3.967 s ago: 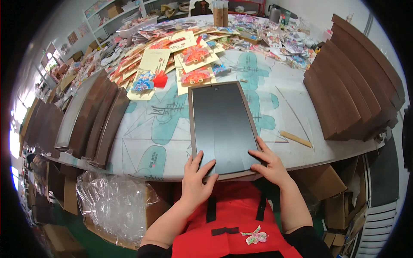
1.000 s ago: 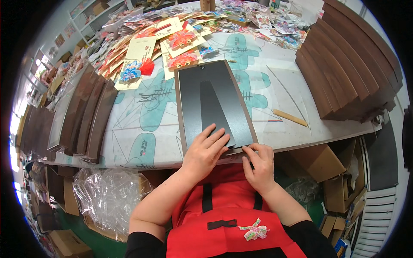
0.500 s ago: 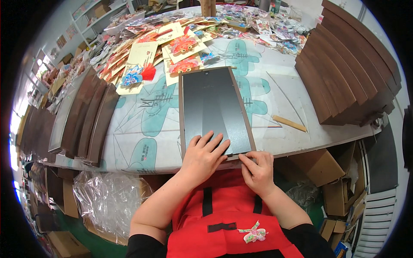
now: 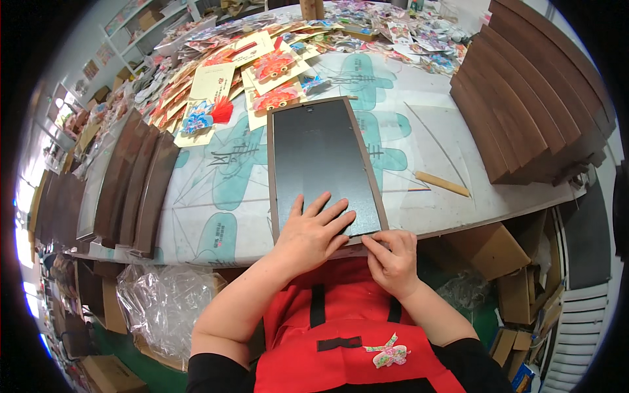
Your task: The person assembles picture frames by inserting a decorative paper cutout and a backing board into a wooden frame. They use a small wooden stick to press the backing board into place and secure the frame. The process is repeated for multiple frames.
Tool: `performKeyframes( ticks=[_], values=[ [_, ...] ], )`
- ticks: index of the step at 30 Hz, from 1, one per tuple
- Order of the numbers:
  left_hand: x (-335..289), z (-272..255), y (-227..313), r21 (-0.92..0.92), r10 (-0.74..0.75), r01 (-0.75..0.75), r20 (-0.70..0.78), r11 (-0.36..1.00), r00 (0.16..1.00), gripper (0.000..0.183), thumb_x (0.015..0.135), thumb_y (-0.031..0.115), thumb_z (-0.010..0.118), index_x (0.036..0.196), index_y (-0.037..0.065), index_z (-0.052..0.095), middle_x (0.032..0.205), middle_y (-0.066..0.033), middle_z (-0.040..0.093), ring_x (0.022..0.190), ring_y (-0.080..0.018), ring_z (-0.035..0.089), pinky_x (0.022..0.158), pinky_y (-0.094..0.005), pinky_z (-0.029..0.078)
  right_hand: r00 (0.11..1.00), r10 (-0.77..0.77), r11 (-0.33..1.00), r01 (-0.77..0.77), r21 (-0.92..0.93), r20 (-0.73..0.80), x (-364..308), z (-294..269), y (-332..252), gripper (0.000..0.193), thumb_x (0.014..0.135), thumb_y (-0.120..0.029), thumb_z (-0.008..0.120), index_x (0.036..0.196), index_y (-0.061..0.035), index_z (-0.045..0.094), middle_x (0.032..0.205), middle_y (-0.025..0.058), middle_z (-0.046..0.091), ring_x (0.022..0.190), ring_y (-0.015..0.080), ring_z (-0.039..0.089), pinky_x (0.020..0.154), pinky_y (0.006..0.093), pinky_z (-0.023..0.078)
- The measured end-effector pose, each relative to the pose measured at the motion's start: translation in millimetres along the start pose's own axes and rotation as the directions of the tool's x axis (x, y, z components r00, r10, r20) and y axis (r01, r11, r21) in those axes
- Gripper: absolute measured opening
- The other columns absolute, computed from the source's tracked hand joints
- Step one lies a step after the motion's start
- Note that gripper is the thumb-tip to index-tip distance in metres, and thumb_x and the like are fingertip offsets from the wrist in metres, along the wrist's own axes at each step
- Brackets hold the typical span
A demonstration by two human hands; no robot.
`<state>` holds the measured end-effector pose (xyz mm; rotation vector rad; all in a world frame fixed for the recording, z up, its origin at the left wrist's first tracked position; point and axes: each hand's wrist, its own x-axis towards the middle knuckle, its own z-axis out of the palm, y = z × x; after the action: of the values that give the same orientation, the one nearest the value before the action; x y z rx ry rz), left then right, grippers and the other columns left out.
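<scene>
A brown picture frame (image 4: 272,164) lies face down at the table's near edge, its black backing board (image 4: 321,157) up. My left hand (image 4: 311,232) rests on the near part of the board with its fingers spread. At the frame's near right corner, my right hand (image 4: 392,259) has thumb and forefinger closed on the rim, the other fingers curled in. Whether a small fastener sits between those fingertips is hidden.
Brown frames (image 4: 147,190) stand in a row at the left; a tall stack of brown frames (image 4: 524,111) rises at the right. A tan stick (image 4: 442,184) lies right of my work. Cream cards (image 4: 213,88) with colourful ornaments are heaped farther back. Cardboard boxes (image 4: 488,252) sit below the table.
My left hand's fingers have spread wider and lie flatter on the board. The frame appears slightly farther left. My right hand has stayed at the near right corner.
</scene>
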<state>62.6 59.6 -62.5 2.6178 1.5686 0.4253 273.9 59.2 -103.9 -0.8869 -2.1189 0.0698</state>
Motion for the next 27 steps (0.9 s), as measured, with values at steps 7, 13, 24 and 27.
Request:
performKeyframes(
  ticks=[7, 13, 24, 27],
  values=[
    [-2.7, 11.8, 2.7, 0.06, 0.04, -0.033, -0.127, 0.998, 0.991, 0.044, 0.083, 0.023, 0.065, 0.125, 0.014, 0.054, 0.132, -0.0071, 0.051, 0.124, -0.0358, 0.043, 0.098, -0.0612, 0.035, 0.999, 0.043, 0.999, -0.044, 0.021, 0.015, 3.3, 0.6, 0.1, 0.03, 0.071, -0.006, 0.067, 0.1, -0.0076, 0.066, 0.095, 0.0029, 0.058, 0.089, 0.0232, 0.052, 0.078, 0.0372, 0.039],
    [-5.8, 13.4, 1.6, 0.038, 0.052, -0.044, -0.225, 0.998, 0.973, 0.043, 0.081, 0.02, 0.067, 0.121, 0.013, 0.055, 0.129, -0.0061, 0.052, 0.122, -0.0352, 0.046, 0.096, -0.0606, 0.036, 0.989, 0.13, 0.991, -0.128, -0.033, 0.064, 6.7, -4.4, -18.4, 0.03, 0.073, -0.009, 0.066, 0.102, -0.006, 0.065, 0.098, 0.0048, 0.057, 0.094, 0.0245, 0.051, 0.082, 0.0389, 0.037],
    [-0.1, 5.5, -0.3, -0.011, 0.053, -0.061, -0.356, 0.998, 0.933, 0.038, 0.082, 0.018, 0.065, 0.119, 0.013, 0.057, 0.125, -0.0055, 0.057, 0.117, -0.0348, 0.049, 0.095, -0.0569, 0.038, 0.989, 0.127, 0.992, -0.126, -0.029, 0.075, 6.3, -3.6, -17.6, 0.032, 0.073, -0.006, 0.066, 0.105, -0.0055, 0.064, 0.1, 0.0082, 0.057, 0.094, 0.0265, 0.05, 0.083, 0.0384, 0.035],
    [4.2, -4.9, 2.6, -0.07, 0.017, -0.046, -0.362, 0.997, 0.932, 0.035, 0.085, 0.017, 0.063, 0.12, 0.013, 0.057, 0.125, -0.0053, 0.057, 0.118, -0.0346, 0.049, 0.095, -0.0569, 0.038, 0.986, 0.152, 0.988, -0.151, -0.027, 0.066, 7.9, -3.4, -19.0, 0.03, 0.073, -0.007, 0.066, 0.104, -0.0056, 0.064, 0.099, 0.0088, 0.057, 0.094, 0.0269, 0.05, 0.083, 0.0385, 0.035]
  ],
)
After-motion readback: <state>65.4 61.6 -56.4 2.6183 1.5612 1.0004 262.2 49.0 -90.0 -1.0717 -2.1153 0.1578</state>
